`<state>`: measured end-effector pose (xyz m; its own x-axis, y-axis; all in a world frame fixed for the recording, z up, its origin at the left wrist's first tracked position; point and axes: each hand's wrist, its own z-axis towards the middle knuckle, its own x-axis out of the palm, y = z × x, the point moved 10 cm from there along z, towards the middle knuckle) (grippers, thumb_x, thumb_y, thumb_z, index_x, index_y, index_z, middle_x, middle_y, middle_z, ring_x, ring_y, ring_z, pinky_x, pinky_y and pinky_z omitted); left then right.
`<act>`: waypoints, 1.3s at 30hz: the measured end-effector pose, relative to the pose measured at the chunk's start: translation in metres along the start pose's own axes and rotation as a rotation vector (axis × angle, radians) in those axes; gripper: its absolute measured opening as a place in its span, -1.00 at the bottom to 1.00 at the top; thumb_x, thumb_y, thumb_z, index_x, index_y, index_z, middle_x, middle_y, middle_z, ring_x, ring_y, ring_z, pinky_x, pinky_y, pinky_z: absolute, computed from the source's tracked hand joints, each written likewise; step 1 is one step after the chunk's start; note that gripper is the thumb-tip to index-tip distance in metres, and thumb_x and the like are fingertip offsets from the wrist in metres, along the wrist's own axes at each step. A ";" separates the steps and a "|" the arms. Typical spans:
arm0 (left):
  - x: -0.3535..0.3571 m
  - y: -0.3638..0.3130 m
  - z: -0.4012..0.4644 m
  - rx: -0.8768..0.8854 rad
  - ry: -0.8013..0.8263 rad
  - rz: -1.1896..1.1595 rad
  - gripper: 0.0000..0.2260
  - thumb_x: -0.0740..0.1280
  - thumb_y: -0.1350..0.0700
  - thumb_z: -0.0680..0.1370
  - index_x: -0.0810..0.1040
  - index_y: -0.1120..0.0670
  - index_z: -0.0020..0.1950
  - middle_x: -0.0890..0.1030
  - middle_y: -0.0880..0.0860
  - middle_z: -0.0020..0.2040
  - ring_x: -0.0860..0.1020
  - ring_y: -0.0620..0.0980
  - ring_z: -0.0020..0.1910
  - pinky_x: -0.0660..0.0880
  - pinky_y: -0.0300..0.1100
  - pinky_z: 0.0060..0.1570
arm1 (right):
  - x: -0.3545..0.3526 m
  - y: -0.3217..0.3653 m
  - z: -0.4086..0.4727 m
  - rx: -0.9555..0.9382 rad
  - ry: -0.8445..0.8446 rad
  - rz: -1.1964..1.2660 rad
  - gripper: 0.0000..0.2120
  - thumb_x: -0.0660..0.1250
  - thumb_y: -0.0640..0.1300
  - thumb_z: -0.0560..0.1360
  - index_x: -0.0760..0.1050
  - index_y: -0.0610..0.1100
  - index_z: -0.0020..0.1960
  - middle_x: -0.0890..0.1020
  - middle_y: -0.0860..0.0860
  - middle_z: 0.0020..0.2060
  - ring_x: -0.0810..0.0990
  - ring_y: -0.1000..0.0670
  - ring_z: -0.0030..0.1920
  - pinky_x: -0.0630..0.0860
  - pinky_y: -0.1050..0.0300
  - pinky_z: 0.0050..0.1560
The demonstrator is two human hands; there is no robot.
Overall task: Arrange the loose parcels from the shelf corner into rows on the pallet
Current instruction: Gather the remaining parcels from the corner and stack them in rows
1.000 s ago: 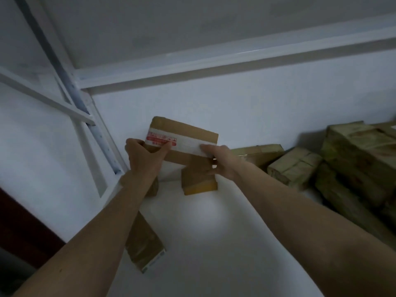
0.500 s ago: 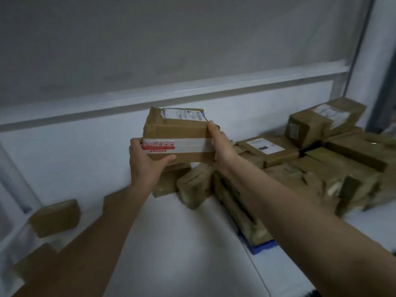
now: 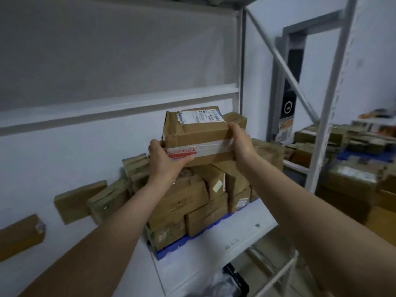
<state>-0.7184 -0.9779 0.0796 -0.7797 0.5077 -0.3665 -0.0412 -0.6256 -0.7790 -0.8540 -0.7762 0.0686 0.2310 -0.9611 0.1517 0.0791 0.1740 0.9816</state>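
Note:
I hold a brown cardboard parcel [image 3: 196,133] with a white shipping label on top and a clear tape band with red marks across its front. My left hand [image 3: 165,159] grips its lower left corner and my right hand [image 3: 241,142] grips its right end. The parcel hangs just above the stack of brown parcels [image 3: 192,198] that sits on the blue pallet [image 3: 171,248] on the white shelf. A few loose parcels [image 3: 79,200] lean against the back wall to the left.
White shelf posts and a diagonal brace [image 3: 280,63] stand to the right of the pallet. Beyond them lie more parcels [image 3: 351,179] on other shelves. Bare white shelf board [image 3: 214,258] runs in front of the pallet, with a dark bag [image 3: 229,281] below.
I lifted the parcel from the left shelf corner and carried it right; it now hangs over the pallet stack. The view swung right with it.

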 end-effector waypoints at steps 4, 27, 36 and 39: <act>0.069 -0.021 -0.016 -0.031 0.136 -0.004 -0.31 0.60 -0.11 0.24 0.20 0.00 0.12 0.35 -0.02 0.10 0.41 -0.09 0.06 0.34 -0.38 -0.18 | -0.069 -0.007 0.017 0.037 -0.068 -0.024 -0.56 0.14 0.18 0.48 0.47 -0.03 0.23 0.52 -0.09 0.14 0.49 -0.10 0.11 0.47 -0.03 0.08; 0.316 -0.047 0.062 -0.010 0.613 0.241 0.20 0.49 -0.25 0.31 -0.34 0.10 0.54 -0.18 0.14 0.56 -0.10 0.18 0.54 0.01 0.07 0.50 | -0.196 -0.041 0.193 0.101 -0.283 -0.102 -0.54 0.13 0.19 0.50 0.40 -0.07 0.26 0.50 -0.14 0.14 0.48 -0.15 0.16 0.42 -0.16 0.25; 0.331 -0.029 0.080 -0.098 0.515 0.291 0.07 0.13 -0.54 0.32 -0.08 0.15 0.56 0.03 0.11 0.54 0.11 0.17 0.49 0.20 0.10 0.38 | -0.198 -0.071 0.242 0.138 -0.252 -0.122 -0.79 0.10 0.09 0.50 0.38 -0.02 -0.08 0.51 -0.14 0.03 0.49 -0.15 0.12 0.40 -0.10 0.24; 0.320 -0.026 0.099 -0.180 0.413 0.250 -0.01 0.03 -0.55 0.34 0.11 0.17 0.50 0.24 0.12 0.45 0.28 0.15 0.40 0.33 0.11 0.31 | -0.201 -0.068 0.259 0.118 -0.268 -0.145 -0.77 0.10 0.13 0.49 0.35 -0.03 -0.17 0.46 -0.08 -0.14 0.45 -0.09 -0.04 0.37 0.00 0.01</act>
<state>-1.0285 -0.8579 0.0331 -0.4386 0.5699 -0.6949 0.2517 -0.6644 -0.7037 -1.1569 -0.6506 0.0017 -0.0393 -0.9991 0.0188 -0.0237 0.0197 0.9995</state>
